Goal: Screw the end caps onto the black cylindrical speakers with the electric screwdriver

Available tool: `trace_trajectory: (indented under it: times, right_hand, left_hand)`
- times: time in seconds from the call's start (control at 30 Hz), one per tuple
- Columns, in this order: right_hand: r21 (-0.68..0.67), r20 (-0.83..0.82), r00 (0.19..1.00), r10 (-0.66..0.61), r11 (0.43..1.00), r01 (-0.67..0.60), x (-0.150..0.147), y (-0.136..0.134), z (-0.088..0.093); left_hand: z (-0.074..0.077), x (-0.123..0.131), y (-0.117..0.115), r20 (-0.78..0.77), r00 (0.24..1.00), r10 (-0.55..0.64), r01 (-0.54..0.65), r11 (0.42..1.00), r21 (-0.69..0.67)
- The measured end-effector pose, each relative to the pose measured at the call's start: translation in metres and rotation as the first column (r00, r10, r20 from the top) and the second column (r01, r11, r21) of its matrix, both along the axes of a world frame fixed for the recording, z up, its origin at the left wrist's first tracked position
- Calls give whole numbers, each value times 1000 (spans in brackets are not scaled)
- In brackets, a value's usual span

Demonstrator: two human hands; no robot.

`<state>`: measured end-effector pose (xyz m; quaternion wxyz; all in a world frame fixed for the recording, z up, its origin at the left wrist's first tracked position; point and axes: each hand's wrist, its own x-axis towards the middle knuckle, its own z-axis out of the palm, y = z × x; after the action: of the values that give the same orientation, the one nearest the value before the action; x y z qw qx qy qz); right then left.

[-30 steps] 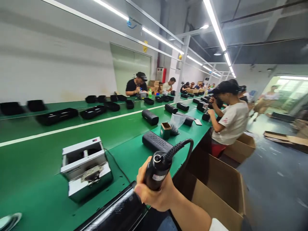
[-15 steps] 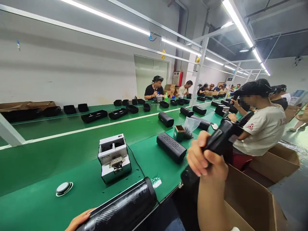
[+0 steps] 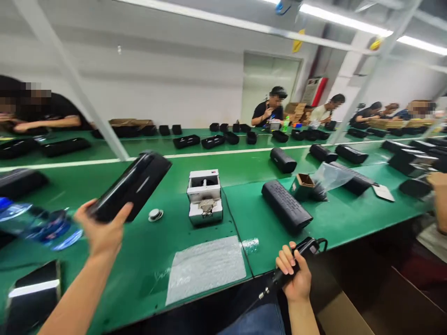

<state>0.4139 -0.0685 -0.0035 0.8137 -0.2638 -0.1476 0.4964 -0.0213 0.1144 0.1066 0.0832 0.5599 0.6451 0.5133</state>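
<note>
My left hand (image 3: 106, 228) grips the lower end of a glossy black speaker housing (image 3: 134, 186), held tilted above the green bench. In my right hand (image 3: 295, 272) is a black electric screwdriver (image 3: 284, 270), its metal bit pointing down and left over the bench's front edge. Between my hands a sheet of bubble wrap (image 3: 207, 267) lies flat on the bench. Behind it stands a white and grey screw feeder (image 3: 205, 197). A small round metal-topped part (image 3: 155, 214) rests to the feeder's left. To its right lies a black housing with a patterned face (image 3: 286, 204).
A green box (image 3: 302, 186) and a clear plastic bag (image 3: 330, 179) stand at the right. A water bottle (image 3: 35, 221) and a phone (image 3: 33, 298) lie at the left. Several black housings line the green bench (image 3: 157, 177); co-workers sit along its far side. A cardboard box is below right.
My left hand has lifted the black housing off the bubble wrap, up and to the left. My right hand has lowered the screwdriver, its bit now down. The view has swung left.
</note>
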Motion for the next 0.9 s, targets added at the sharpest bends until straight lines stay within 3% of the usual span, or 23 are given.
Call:
trace_trajectory:
  times: [0.03,0.13,0.27,0.33,0.4,0.5,0.7,0.8,0.9]
  right_hand:
    - [-32,-24,1000,-1,999,1,2,2,-1]
    - [-120,-64,998,16,993,-23,9,8,0]
    - [-197,-73,997,24,980,-38,12,11,4]
    - [-214,-71,997,32,976,-47,12,10,5]
    - [-215,-72,997,41,975,-55,13,9,5]
    - [-209,-97,994,44,976,-63,14,8,3]
    - [-199,-144,985,94,972,-122,18,5,1]
    - [-154,-109,983,149,974,-164,21,5,0]
    - [-158,-80,980,184,968,-195,25,4,-1]
  left_hand:
    - [6,6,13,73,997,41,-36,998,-58]
    - [10,33,75,85,992,91,-76,983,-169]
    - [-9,67,159,71,971,227,-203,946,-255]
    - [-19,74,183,58,970,236,-211,936,-281]
    - [-28,71,193,26,983,184,-169,941,-292]
    - [-41,44,179,-72,997,28,-49,951,-305]
    - [-60,-36,92,-285,909,-304,152,879,-452]
    - [-69,-45,62,-351,859,-373,187,867,-462]
    - [-72,-32,41,-389,837,-385,194,873,-447]
